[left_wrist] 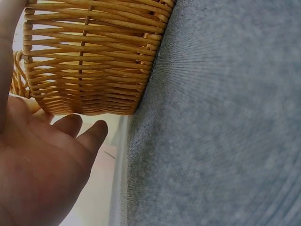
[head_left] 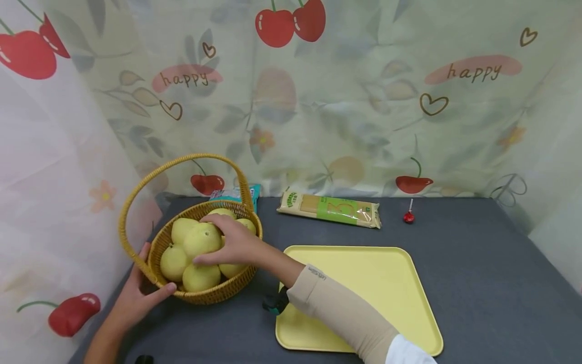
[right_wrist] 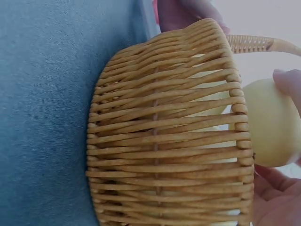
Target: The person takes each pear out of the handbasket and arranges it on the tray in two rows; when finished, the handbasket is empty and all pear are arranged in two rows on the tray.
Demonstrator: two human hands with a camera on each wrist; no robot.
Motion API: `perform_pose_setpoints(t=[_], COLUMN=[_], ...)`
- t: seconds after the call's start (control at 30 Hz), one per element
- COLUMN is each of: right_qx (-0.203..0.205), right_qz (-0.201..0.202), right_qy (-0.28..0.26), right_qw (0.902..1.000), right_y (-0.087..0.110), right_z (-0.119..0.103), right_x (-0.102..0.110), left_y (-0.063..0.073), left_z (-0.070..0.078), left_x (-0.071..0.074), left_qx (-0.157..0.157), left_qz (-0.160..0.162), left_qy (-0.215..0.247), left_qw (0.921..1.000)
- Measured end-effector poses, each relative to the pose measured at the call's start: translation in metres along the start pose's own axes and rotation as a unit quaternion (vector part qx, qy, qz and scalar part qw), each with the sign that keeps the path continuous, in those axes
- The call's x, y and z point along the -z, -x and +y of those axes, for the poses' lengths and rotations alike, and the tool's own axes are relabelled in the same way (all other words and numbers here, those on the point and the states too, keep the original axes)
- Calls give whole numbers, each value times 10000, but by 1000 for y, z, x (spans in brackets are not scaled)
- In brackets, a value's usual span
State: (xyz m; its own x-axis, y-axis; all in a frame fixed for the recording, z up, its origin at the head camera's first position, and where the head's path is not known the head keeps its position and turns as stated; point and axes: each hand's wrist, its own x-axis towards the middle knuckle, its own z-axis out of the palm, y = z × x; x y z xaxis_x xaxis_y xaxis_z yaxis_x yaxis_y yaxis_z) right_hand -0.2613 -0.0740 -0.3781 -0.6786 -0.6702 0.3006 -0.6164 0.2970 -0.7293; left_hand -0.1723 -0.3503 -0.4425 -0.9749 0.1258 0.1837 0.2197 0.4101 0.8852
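Note:
A woven basket (head_left: 209,296) with a tall arched handle stands at left on the dark table, filled with several yellow-green pears (head_left: 174,263). My right hand (head_left: 238,240) reaches in from the right and grips the top pear (head_left: 202,238), thumb on its near side and fingers over the far side. That same pear (right_wrist: 268,127) shows above the rim in the right wrist view. Against the basket's left outer side rests my left hand (head_left: 136,298), its thumb along the near rim. In the left wrist view, the left hand's fingers (left_wrist: 91,136) lie spread beside the wickerwork.
A yellow tray (head_left: 364,273) lies right of the basket, partly under my right forearm. Behind it are a pack of noodles (head_left: 329,208) and a red lollipop (head_left: 408,217). A blue packet (head_left: 234,193) sits behind the basket. Printed curtains enclose the table.

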Motion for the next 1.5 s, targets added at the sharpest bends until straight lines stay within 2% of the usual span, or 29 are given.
perform_pose_setpoints(t=[0.27, 0.37, 0.5, 0.73, 0.83, 1.17, 1.33, 1.5], right_qx=[-37, -102, -90, 286, 311, -396, -780, -1015], right_qz=[421, 472, 441, 129, 134, 512, 480, 285], right_qy=[-644, -692, -576, 161, 138, -148, 168, 611], right_qw=[9970, 9964, 9973, 9994, 9993, 9978, 9957, 9925], right_y=[17, 26, 40, 68, 79, 117, 127, 134], right_z=[7, 7, 11, 21, 24, 56, 71, 80], right_x=[8, 16, 28, 46, 51, 66, 75, 80], left_y=[0, 1, 1, 6, 7, 2, 0, 0], left_z=[-2, -2, -1, -2, -2, 1, 2, 2], left_x=[1, 1, 0, -3, -4, -2, 0, 0], left_qx=[-17, -7, 48, 108, 132, 161, 193, 172], left_qz=[-7, -4, -15, -20, 25, -33, 1, -24], left_qy=[-79, -29, 67, 271, 209, 16, -25, 78], left_qw=[10000, 10000, 10000, 9996, 9997, 9999, 9998, 9998])
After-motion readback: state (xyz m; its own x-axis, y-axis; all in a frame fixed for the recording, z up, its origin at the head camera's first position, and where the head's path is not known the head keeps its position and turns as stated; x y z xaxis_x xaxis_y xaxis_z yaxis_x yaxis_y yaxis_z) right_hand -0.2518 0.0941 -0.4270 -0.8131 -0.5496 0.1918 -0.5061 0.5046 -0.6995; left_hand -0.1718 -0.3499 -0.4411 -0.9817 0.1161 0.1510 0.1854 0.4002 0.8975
